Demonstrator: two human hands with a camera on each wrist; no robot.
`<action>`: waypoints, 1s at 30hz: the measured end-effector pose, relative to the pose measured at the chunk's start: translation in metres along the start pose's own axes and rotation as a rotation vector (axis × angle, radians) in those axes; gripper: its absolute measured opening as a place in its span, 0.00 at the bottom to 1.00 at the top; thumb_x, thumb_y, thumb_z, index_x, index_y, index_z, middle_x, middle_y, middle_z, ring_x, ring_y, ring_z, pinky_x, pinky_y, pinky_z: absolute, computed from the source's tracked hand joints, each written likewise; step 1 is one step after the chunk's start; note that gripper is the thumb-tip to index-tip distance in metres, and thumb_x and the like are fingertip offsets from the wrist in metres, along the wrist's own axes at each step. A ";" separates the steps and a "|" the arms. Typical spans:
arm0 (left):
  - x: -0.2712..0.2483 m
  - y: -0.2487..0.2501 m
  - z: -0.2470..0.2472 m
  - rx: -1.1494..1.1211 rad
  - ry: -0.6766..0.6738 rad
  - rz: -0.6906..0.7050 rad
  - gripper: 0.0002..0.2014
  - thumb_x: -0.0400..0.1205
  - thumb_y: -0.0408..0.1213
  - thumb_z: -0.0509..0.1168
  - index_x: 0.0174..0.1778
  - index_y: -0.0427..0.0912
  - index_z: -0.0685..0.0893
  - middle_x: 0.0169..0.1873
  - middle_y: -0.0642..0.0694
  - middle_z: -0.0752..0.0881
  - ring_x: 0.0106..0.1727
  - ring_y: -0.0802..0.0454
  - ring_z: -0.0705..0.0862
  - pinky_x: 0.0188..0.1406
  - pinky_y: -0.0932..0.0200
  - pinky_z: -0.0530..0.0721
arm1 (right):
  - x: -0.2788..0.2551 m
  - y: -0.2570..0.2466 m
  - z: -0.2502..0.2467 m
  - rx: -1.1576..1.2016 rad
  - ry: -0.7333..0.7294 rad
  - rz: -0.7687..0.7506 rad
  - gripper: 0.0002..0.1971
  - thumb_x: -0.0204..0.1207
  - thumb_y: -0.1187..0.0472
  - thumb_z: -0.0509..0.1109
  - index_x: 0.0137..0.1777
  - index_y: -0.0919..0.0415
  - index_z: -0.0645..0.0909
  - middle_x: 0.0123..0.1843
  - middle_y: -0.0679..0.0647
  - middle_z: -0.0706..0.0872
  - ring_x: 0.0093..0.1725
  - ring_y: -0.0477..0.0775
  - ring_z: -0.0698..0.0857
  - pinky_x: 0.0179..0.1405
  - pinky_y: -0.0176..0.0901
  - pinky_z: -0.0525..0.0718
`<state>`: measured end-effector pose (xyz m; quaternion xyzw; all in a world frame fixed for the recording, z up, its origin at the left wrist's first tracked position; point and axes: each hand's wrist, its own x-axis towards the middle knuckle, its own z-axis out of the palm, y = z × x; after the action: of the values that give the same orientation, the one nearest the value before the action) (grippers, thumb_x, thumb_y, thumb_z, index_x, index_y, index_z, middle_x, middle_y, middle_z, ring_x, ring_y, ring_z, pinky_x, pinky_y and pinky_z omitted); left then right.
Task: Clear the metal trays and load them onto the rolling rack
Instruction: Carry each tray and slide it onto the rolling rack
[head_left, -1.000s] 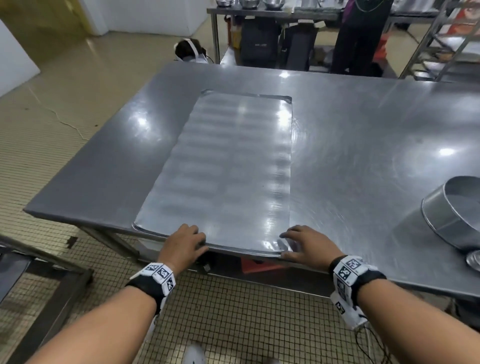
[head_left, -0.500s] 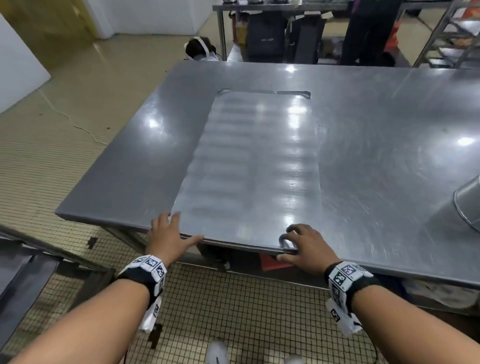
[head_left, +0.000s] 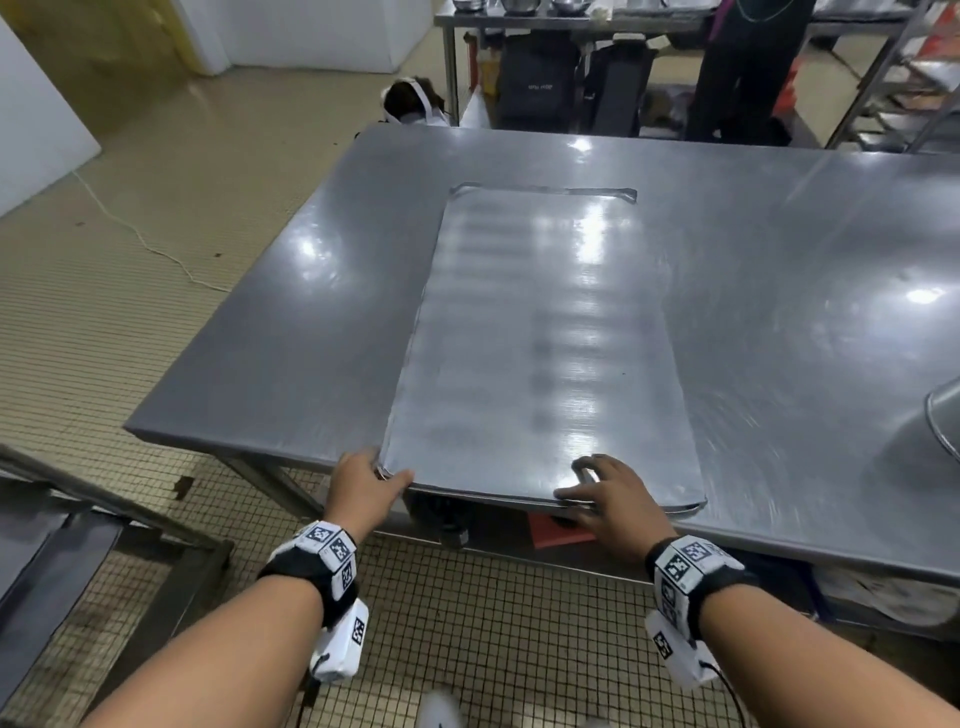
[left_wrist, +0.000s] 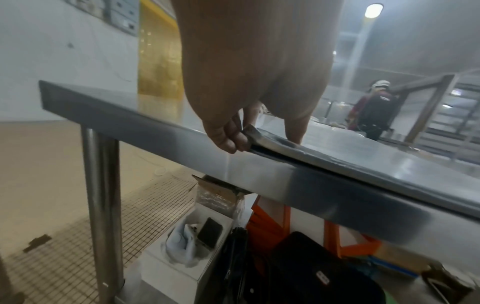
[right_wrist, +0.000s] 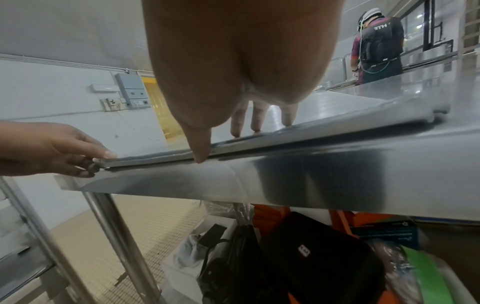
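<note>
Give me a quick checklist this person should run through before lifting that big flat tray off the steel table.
1. Left hand has the tray by its near left corner, thumb on top, fingers curled under the rim: ok.
2. Right hand grips the near edge: not ok; fingers lie on top, thumb at the rim.
3. Tray surface carries nothing that could slide off: ok.
4. Near edge overhangs the table enough for fingers to get under: cannot tell.
5. Round metal container on the right stands apart from the tray: ok.
6. Rack slot ready to take it: cannot tell.
</note>
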<state>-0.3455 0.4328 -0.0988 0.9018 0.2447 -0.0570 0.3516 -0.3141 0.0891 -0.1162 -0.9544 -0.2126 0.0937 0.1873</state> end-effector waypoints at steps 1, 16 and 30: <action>-0.004 0.004 0.005 -0.013 -0.017 0.005 0.28 0.77 0.49 0.77 0.70 0.39 0.83 0.63 0.41 0.83 0.62 0.42 0.84 0.61 0.48 0.82 | -0.004 0.006 -0.002 0.010 0.008 0.013 0.13 0.77 0.46 0.76 0.61 0.40 0.90 0.74 0.51 0.79 0.78 0.56 0.71 0.77 0.53 0.67; -0.020 0.017 0.021 -0.063 -0.102 -0.012 0.31 0.85 0.44 0.67 0.83 0.40 0.68 0.75 0.38 0.76 0.74 0.38 0.75 0.70 0.46 0.75 | -0.058 0.061 -0.019 0.062 0.199 0.476 0.17 0.75 0.38 0.74 0.52 0.49 0.89 0.50 0.47 0.81 0.59 0.53 0.78 0.56 0.46 0.77; -0.034 -0.048 -0.003 -0.313 -0.530 0.028 0.45 0.78 0.37 0.76 0.87 0.58 0.57 0.74 0.50 0.78 0.73 0.47 0.80 0.76 0.42 0.77 | -0.086 0.027 -0.010 -0.070 0.123 0.841 0.28 0.78 0.33 0.62 0.68 0.53 0.73 0.70 0.60 0.75 0.53 0.66 0.86 0.45 0.53 0.84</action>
<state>-0.3984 0.4517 -0.1170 0.7937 0.1380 -0.2472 0.5384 -0.3778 0.0251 -0.1090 -0.9677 0.2035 0.0976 0.1126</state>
